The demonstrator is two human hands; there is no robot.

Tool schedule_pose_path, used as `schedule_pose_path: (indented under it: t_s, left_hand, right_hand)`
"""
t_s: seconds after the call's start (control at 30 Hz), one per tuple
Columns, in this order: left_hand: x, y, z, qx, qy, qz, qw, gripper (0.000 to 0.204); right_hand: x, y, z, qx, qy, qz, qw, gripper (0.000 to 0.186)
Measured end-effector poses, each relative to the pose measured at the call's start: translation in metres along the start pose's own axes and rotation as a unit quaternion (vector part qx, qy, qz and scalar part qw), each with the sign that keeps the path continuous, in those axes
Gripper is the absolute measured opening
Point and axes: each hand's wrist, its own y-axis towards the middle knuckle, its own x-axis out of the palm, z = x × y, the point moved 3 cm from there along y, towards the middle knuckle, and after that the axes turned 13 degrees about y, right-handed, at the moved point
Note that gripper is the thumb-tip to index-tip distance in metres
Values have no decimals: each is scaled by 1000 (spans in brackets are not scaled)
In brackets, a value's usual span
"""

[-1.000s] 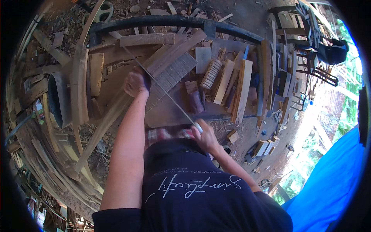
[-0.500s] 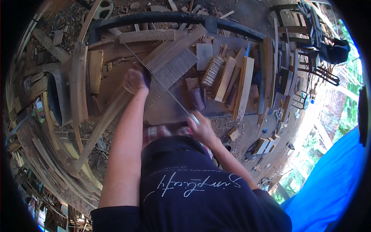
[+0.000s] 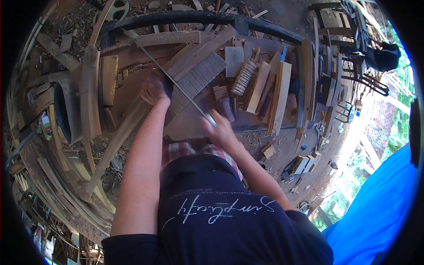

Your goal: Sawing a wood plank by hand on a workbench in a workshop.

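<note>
A long thin handsaw (image 3: 187, 97), seen nearly edge-on, slants across the workbench. Its pale handle is in my right hand (image 3: 221, 132), which is closed round it and a little blurred. My left hand (image 3: 155, 88) grips a long wooden board (image 3: 121, 134) on the near side of the blade; its fingertips are partly hidden. The blade passes over the board close beside that hand. Beyond the blade, a wide plank (image 3: 205, 48) and a grooved wooden block (image 3: 201, 75) lie on the bench top.
Several wood strips (image 3: 279, 99) and a notched block (image 3: 244, 78) lie to the right. A dark bar (image 3: 176, 17) edges the bench's far side. Stacked long slats (image 3: 57, 185) fill the left. Wood scraps litter the ground, and a blue tarp (image 3: 375, 198) hangs at right.
My right hand has pushed forward and to the left, sliding the saw toward the far left. My left hand stays in place on the board.
</note>
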Motion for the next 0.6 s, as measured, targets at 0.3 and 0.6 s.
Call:
schedule_pose_path:
  t_s: [0.3,0.6]
  left_hand:
    - [-6,0,2,-63,72,-18,995,65]
    - [10,2,3,94,92,144,981,59]
  right_hand:
    - [-14,-44,25,-6,-37,26,999,34]
    - [20,14,14,-86,-24,38,995,47]
